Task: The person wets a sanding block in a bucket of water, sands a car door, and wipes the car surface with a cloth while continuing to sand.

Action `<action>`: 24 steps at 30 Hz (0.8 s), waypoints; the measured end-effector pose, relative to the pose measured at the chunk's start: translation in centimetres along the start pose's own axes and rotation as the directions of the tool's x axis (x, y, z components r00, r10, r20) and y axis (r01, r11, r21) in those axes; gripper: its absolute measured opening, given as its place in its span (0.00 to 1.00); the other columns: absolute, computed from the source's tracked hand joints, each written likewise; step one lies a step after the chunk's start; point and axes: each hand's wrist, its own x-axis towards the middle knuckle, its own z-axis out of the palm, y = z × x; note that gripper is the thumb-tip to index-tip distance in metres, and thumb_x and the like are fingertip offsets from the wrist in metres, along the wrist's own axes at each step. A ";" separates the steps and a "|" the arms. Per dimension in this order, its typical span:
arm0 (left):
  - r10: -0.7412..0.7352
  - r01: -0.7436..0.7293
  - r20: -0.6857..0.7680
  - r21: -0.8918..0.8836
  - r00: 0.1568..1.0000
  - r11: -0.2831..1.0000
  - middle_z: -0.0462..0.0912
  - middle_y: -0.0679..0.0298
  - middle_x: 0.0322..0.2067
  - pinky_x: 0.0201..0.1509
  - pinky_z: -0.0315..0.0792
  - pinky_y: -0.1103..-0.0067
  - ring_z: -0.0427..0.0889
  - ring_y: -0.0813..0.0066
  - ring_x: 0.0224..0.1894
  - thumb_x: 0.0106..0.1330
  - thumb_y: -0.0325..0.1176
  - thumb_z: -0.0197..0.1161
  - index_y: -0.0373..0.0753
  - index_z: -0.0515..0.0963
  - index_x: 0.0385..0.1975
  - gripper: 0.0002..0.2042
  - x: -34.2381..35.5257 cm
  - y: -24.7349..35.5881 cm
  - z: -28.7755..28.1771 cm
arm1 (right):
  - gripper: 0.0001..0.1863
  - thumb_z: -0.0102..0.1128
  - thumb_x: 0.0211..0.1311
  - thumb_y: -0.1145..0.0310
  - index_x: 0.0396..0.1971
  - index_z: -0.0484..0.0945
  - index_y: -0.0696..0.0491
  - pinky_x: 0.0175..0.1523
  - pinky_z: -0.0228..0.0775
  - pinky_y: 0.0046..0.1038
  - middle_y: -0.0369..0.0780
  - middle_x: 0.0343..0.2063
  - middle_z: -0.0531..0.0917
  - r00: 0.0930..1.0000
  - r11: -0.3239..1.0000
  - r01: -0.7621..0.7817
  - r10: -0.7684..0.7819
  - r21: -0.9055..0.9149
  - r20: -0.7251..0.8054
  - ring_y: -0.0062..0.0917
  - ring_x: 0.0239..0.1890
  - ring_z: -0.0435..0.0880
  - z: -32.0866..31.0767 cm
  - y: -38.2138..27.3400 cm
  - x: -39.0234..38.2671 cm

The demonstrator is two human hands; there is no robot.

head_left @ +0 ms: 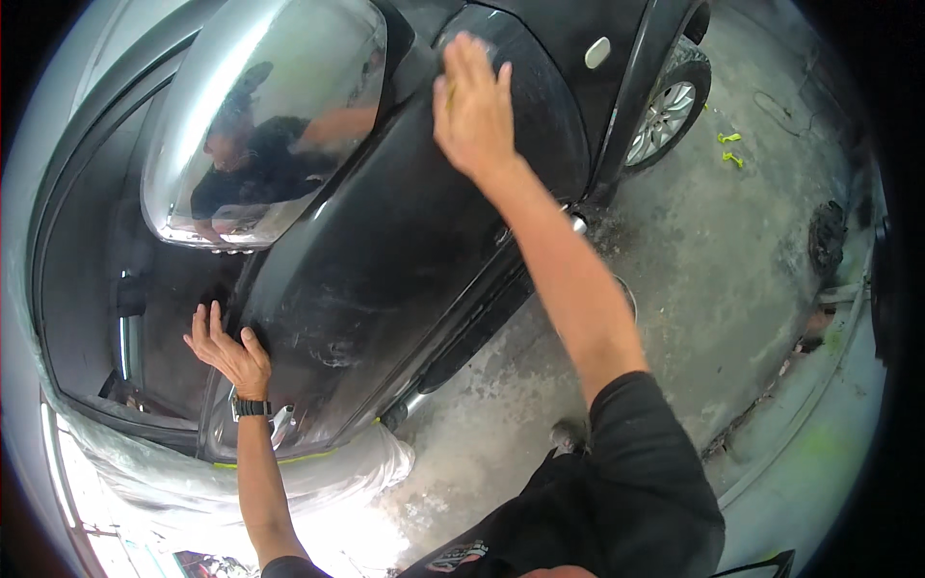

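My right hand (475, 120) lies flat on the far part of the dark car door (414, 222), its fingers stretched out. A small yellowish patch shows between its thumb and fingers; what lies under the palm is hidden. My left hand (231, 358) rests with spread fingers at the door's upper edge beside the window (96, 270), holding nothing visible. A black watch (252, 407) is on that wrist. Dull, whitish scuffs mark the door's surface. Between the hands and further left, the shiny chrome side mirror (270, 116) sticks out and reflects a person.
Clear plastic sheeting (318, 477), edged with yellow tape, covers the car beyond the door's near end. A door handle (281, 424) is close to my left wrist. At the far right are the front wheel (665, 120) and yellow-green scraps (732, 159) on the concrete floor (713, 260).
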 end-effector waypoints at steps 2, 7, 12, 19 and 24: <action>-0.014 0.014 0.026 0.017 1.000 1.000 0.66 0.49 0.72 0.80 0.42 0.42 0.61 0.49 0.76 0.81 0.56 0.43 0.38 0.67 0.73 0.32 -0.5 -0.5 0.0 | 0.29 0.56 0.72 0.60 0.67 0.73 0.61 0.73 0.56 0.66 0.52 0.71 0.71 0.981 0.988 0.107 -0.123 0.107 0.153 0.46 0.76 0.66 -0.3 -2.8 -4.2; -0.012 0.012 0.010 0.000 1.000 1.000 0.66 0.48 0.72 0.80 0.42 0.42 0.60 0.49 0.76 0.81 0.57 0.42 0.38 0.67 0.73 0.32 0.3 0.4 0.1 | 0.27 0.55 0.73 0.64 0.68 0.71 0.60 0.73 0.54 0.69 0.51 0.72 0.71 0.997 0.997 0.070 -0.069 -0.044 0.029 0.46 0.76 0.66 -0.6 2.8 1.7; -0.012 0.012 -0.006 0.015 1.000 1.000 0.66 0.48 0.72 0.80 0.42 0.42 0.60 0.48 0.77 0.81 0.57 0.42 0.38 0.66 0.73 0.32 -0.3 -0.5 0.1 | 0.33 0.53 0.74 0.62 0.73 0.64 0.64 0.74 0.50 0.69 0.57 0.76 0.62 0.994 0.997 -0.022 0.013 0.079 0.112 0.54 0.78 0.60 0.6 -2.6 -2.8; -0.024 0.024 0.007 -0.005 1.000 1.000 0.66 0.49 0.72 0.80 0.42 0.42 0.60 0.48 0.77 0.81 0.56 0.42 0.38 0.66 0.73 0.32 -0.1 0.2 0.4 | 0.32 0.51 0.76 0.59 0.72 0.64 0.63 0.74 0.52 0.69 0.57 0.75 0.64 0.994 0.994 -0.105 0.105 -0.026 -0.004 0.54 0.77 0.61 0.7 2.1 1.7; -0.014 0.014 0.002 0.013 1.000 1.000 0.66 0.48 0.72 0.80 0.42 0.42 0.60 0.48 0.77 0.80 0.55 0.44 0.37 0.66 0.73 0.32 -0.2 -0.2 0.0 | 0.29 0.55 0.73 0.65 0.70 0.65 0.61 0.71 0.59 0.66 0.54 0.72 0.69 0.977 0.987 0.138 -0.123 -0.077 0.173 0.50 0.75 0.66 -1.9 2.8 0.8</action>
